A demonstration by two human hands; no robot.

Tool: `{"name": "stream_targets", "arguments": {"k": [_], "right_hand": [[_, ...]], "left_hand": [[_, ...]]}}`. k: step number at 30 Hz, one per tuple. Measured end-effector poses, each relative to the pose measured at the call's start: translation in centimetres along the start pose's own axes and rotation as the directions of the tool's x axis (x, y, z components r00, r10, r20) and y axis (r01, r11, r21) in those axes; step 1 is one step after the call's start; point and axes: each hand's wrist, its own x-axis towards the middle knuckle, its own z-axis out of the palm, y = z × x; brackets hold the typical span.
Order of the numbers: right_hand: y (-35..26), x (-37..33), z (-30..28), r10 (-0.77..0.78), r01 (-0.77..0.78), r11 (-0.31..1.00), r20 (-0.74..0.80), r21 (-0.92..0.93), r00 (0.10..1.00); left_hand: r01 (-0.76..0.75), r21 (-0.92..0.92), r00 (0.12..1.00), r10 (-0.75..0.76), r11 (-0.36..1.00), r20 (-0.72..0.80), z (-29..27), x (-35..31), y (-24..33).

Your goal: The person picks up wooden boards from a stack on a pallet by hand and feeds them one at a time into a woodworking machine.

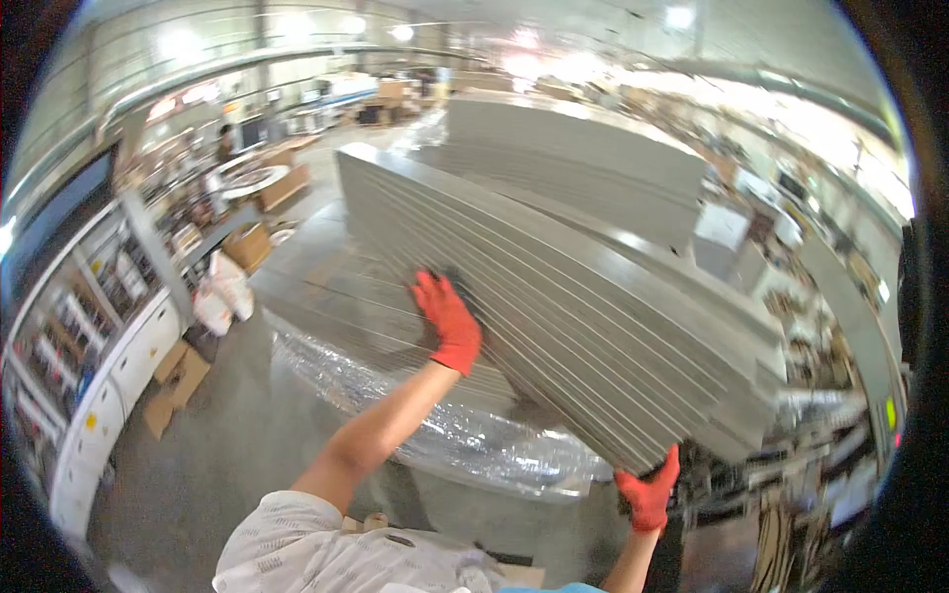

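A tilted batch of long grey boards (pixel 554 287) with pale lines between them slants across the middle, from upper left to lower right. My left hand (pixel 450 321), in a red glove with a dark palm, grips the boards at their lower edge, fingers partly spread. At the near right corner of the same boards is my right hand (pixel 647 494), also red-gloved. Its thumb points up along the corner, and the other fingers are partly hidden. Below the boards lies a low stack of grey panels (pixel 341 287), with clear plastic wrap (pixel 465 450) around its near side.
Behind the boards stands a tall grey stack (pixel 573 148). To the left are a white cabinet-like frame (pixel 124 381), white bags (pixel 223 294) and flattened cardboard (pixel 178 385) on the floor. Cluttered scrap and strips (pixel 781 474) lie at the right.
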Motion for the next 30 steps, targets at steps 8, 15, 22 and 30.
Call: {"name": "stream_targets", "arguments": {"k": [8, 15, 22, 30], "right_hand": [[8.1, -2.2, -11.0, -0.232, 0.149, 0.963, -0.412, -0.222, 0.881], [2.7, -2.0, -6.1, -0.311, 0.314, 0.938, -0.756, -0.146, 0.576], [0.5, 0.1, -5.8, -0.527, 0.377, 0.816, -0.832, -0.438, 0.174], [-18.1, 1.5, -9.6, -0.935, 0.246, 0.302, -0.237, -0.921, 0.262]], "left_hand": [[-0.010, 0.798, 0.996, 0.075, 0.603, -0.045, 9.3, -10.9, -2.2], [0.038, 0.852, 0.994, 0.065, 0.523, -0.084, 11.9, -14.0, -0.6], [-0.001, 0.862, 0.997, 0.069, 0.507, -0.039, 12.5, -14.6, -0.6], [-0.012, 0.834, 0.996, 0.079, 0.552, -0.039, 13.1, -15.9, 0.5]]}}
